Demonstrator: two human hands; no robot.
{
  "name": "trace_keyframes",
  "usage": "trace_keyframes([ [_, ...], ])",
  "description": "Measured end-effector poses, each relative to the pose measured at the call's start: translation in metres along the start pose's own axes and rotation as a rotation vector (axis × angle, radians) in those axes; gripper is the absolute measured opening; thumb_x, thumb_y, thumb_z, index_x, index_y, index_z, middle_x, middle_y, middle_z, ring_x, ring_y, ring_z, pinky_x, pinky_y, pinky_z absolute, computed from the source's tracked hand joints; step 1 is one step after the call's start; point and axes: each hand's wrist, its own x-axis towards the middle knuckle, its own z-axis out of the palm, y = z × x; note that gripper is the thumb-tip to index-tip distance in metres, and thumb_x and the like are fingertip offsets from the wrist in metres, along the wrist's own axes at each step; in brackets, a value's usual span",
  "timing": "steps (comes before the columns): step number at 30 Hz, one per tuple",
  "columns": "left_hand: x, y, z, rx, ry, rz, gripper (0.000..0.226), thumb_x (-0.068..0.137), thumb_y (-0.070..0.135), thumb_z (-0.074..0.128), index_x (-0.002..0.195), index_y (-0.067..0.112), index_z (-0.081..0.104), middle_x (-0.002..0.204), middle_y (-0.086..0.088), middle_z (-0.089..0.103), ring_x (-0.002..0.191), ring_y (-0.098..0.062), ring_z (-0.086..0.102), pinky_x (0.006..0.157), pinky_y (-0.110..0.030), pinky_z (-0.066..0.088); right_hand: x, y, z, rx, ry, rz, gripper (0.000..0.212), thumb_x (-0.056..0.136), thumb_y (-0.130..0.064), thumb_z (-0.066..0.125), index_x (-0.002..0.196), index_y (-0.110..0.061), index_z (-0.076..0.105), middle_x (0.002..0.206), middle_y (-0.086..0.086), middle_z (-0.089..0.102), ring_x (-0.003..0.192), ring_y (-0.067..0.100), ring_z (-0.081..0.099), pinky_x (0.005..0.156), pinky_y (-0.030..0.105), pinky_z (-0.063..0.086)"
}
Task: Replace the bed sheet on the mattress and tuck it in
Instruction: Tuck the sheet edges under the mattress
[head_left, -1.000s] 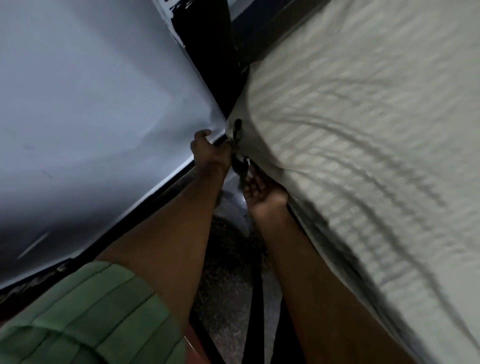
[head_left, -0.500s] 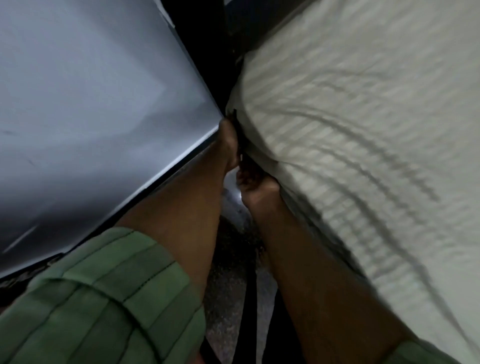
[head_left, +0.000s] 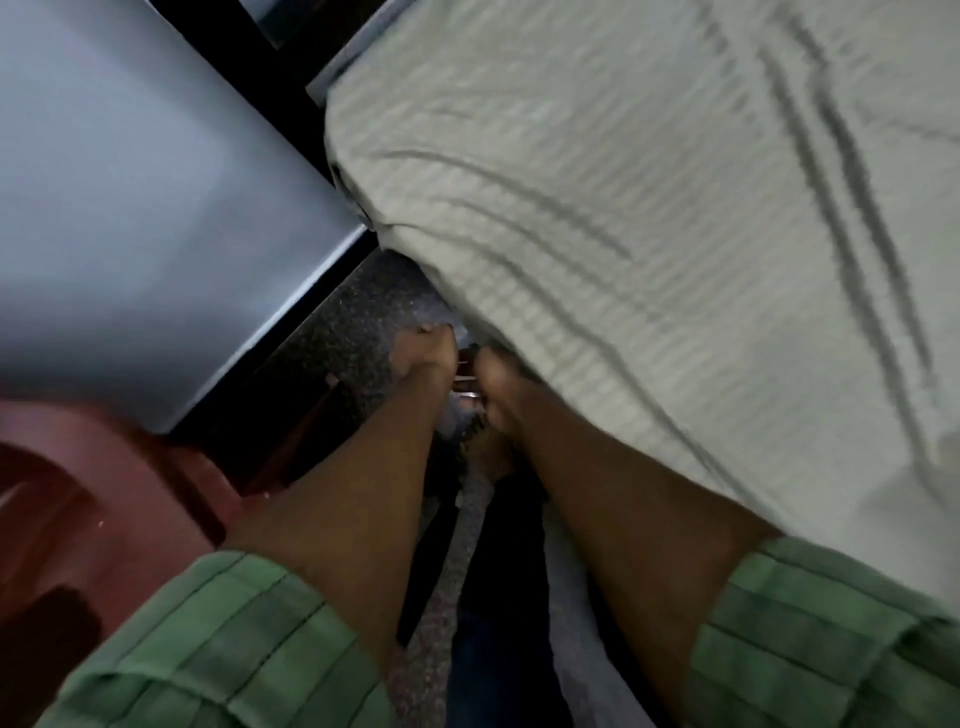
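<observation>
The pale striped bed sheet (head_left: 649, 218) covers the mattress on the right, with long creases across it. Its rounded corner (head_left: 363, 208) hangs by the wall. Both my hands are low at the side edge of the mattress. My right hand (head_left: 501, 376) is curled at the sheet's lower edge, its fingertips hidden under the overhang. My left hand (head_left: 423, 353) is just to its left with curled fingers; blur and shadow hide what it holds. Something small and dark sits between the two hands.
A white wall panel (head_left: 130, 208) with a dark base strip closes in the left side. A red plastic chair (head_left: 78, 499) stands at the lower left. Speckled dark floor (head_left: 358, 322) shows in the narrow gap between wall and bed.
Both hands have moved away from the mattress corner, back along the side edge toward me. The view shifted, bringing the red chair into sight.
</observation>
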Motion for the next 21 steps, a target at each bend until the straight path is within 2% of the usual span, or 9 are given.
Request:
trace_keyframes([
  [2, -0.049, -0.007, 0.006, 0.039, -0.007, 0.139, 0.028, 0.098, 0.021, 0.054, 0.115, 0.013, 0.075, 0.116, -0.011, 0.075, 0.108, -0.029, 0.069, 0.092, -0.034, 0.053, -0.041, 0.009, -0.029, -0.096, -0.018, 0.014, 0.031, 0.109, -0.023, 0.034, 0.099, -0.014, 0.061, 0.092, 0.010, 0.062, 0.072, 0.019, 0.056, 0.066, 0.033, 0.049],
  [4, -0.108, -0.014, 0.021, 0.077, -0.041, 0.257, 0.024, 0.097, 0.019, 0.056, 0.108, 0.015, 0.077, 0.108, -0.008, 0.077, 0.102, -0.028, 0.071, 0.090, -0.033, 0.053, -0.087, 0.025, -0.056, -0.126, 0.015, -0.065, 0.035, 0.109, -0.028, 0.035, 0.093, -0.014, 0.062, 0.088, 0.012, 0.064, 0.065, 0.020, 0.057, 0.064, 0.033, 0.050],
  [7, -0.176, -0.028, 0.055, 0.141, -0.062, 0.373, 0.023, 0.097, 0.026, 0.057, 0.101, 0.015, 0.077, 0.100, -0.007, 0.076, 0.101, -0.032, 0.070, 0.089, -0.037, 0.054, -0.151, 0.049, -0.104, 0.017, 0.066, -0.170, 0.032, 0.105, -0.021, 0.050, 0.084, -0.006, 0.068, 0.067, 0.010, 0.071, 0.053, 0.019, 0.068, 0.053, 0.029, 0.058],
  [9, -0.219, -0.038, 0.085, 0.157, -0.075, 0.429, 0.023, 0.098, 0.027, 0.057, 0.100, 0.014, 0.076, 0.099, -0.009, 0.076, 0.100, -0.033, 0.070, 0.088, -0.038, 0.055, -0.181, 0.065, -0.147, -0.011, 0.165, -0.287, 0.029, 0.100, -0.017, 0.058, 0.076, -0.005, 0.070, 0.062, 0.010, 0.070, 0.055, 0.019, 0.071, 0.052, 0.032, 0.061],
  [11, -0.253, -0.053, 0.116, 0.186, -0.095, 0.477, 0.022, 0.099, 0.025, 0.057, 0.103, 0.015, 0.076, 0.101, -0.008, 0.076, 0.101, -0.032, 0.070, 0.089, -0.037, 0.054, -0.200, 0.085, -0.191, -0.319, 0.365, -0.448, 0.032, 0.098, -0.015, 0.057, 0.070, -0.005, 0.066, 0.064, 0.012, 0.067, 0.059, 0.018, 0.070, 0.054, 0.029, 0.056],
  [13, -0.282, -0.071, 0.150, 0.227, -0.138, 0.551, 0.021, 0.100, 0.022, 0.057, 0.104, 0.015, 0.075, 0.102, -0.007, 0.076, 0.102, -0.031, 0.069, 0.090, -0.036, 0.052, -0.217, 0.113, -0.238, -0.694, 0.578, -0.564, 0.026, 0.096, -0.023, 0.054, 0.081, -0.008, 0.069, 0.083, 0.014, 0.072, 0.079, 0.029, 0.069, 0.067, 0.035, 0.053],
  [15, -0.309, -0.091, 0.176, 0.274, -0.183, 0.644, 0.019, 0.100, 0.021, 0.057, 0.103, 0.015, 0.075, 0.098, -0.007, 0.075, 0.098, -0.031, 0.070, 0.088, -0.035, 0.052, -0.233, 0.146, -0.281, -0.898, 0.645, -0.657, 0.024, 0.097, -0.031, 0.053, 0.094, -0.014, 0.069, 0.095, 0.013, 0.073, 0.092, 0.038, 0.066, 0.076, 0.041, 0.051],
  [18, -0.356, -0.129, 0.221, 0.391, -0.220, 0.784, 0.019, 0.099, 0.029, 0.056, 0.097, 0.023, 0.074, 0.096, 0.000, 0.076, 0.093, -0.025, 0.070, 0.083, -0.032, 0.053, -0.260, 0.208, -0.359, -0.999, 0.697, -0.711, 0.018, 0.095, -0.032, 0.053, 0.094, -0.017, 0.063, 0.093, 0.011, 0.072, 0.090, 0.039, 0.066, 0.071, 0.042, 0.049],
  [21, -0.403, -0.163, 0.258, 0.488, -0.237, 0.831, 0.023, 0.094, 0.040, 0.052, 0.092, 0.030, 0.072, 0.093, 0.008, 0.076, 0.091, -0.020, 0.070, 0.077, -0.031, 0.053, -0.282, 0.271, -0.435, -1.003, 0.787, -0.708, 0.011, 0.093, -0.026, 0.055, 0.090, -0.017, 0.060, 0.092, 0.010, 0.071, 0.090, 0.037, 0.066, 0.069, 0.041, 0.046],
])
